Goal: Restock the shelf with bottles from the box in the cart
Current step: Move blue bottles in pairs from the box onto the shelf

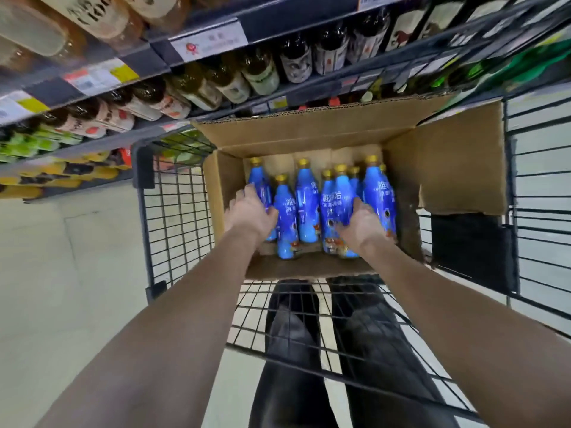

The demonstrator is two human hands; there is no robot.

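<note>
1 leftmost bottle gripped by left hand, middle bottle gripped by right hand, inside box

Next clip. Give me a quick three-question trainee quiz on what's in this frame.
1. True or false: the blue bottles lie flat in the box.
2. Their caps are: A red, B gold, C white.
3. Which grips a bottle: the left hand, the right hand, or both hands?
Key: 1 false, they stand upright; 2 B; 3 both.
</note>
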